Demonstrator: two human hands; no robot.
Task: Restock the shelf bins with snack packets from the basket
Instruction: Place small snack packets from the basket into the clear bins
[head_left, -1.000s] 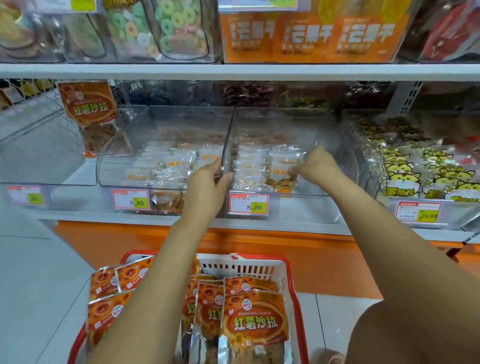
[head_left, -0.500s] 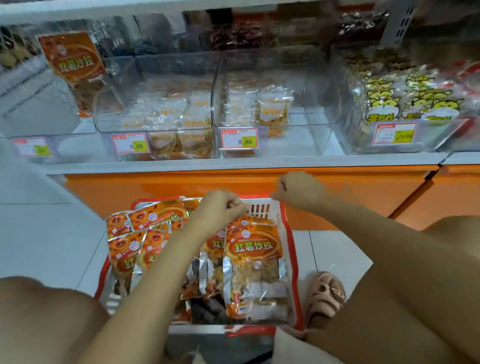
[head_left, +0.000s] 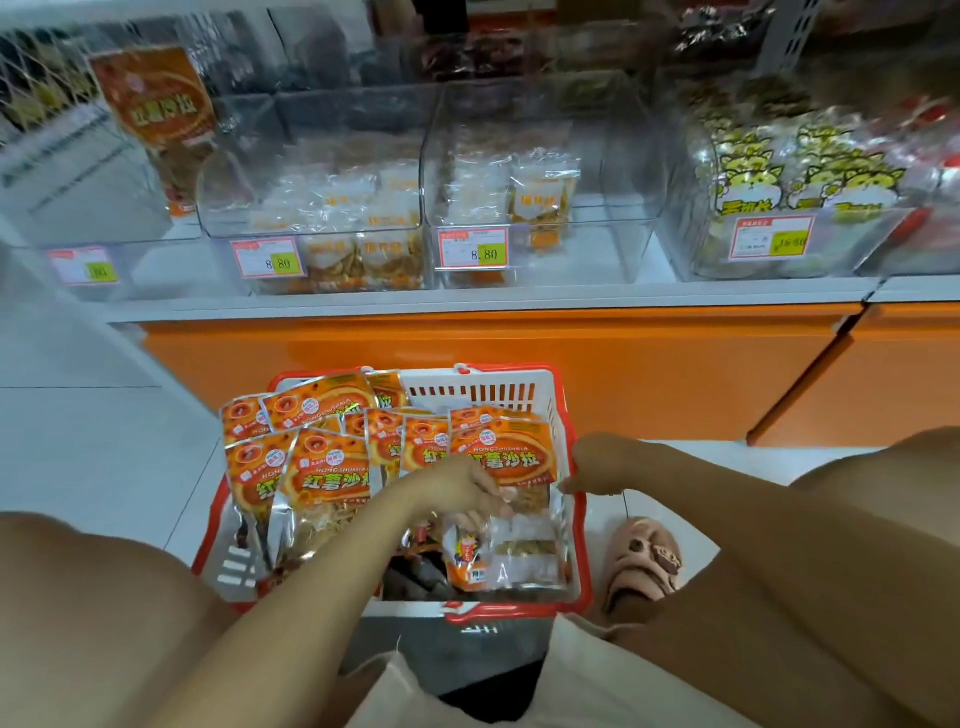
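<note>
White floor tiles (head_left: 104, 441) run under an orange-based shelf (head_left: 519, 299). On them stands the red basket (head_left: 467, 395), full of orange snack packets (head_left: 322, 467). Your left hand (head_left: 462, 491) curls its fingers onto the front packet (head_left: 511, 457). Your right hand (head_left: 597, 462) sits at that packet's right edge, and you cannot tell whether it grips. Clear bins (head_left: 613, 156) line the shelf above.

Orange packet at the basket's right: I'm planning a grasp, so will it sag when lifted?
Probably floppy: the orange packet is thin film, crinkled at its clear window. Likely light: loose dried strips show inside. Glossy surface may slip, so pinch firmly.
</note>
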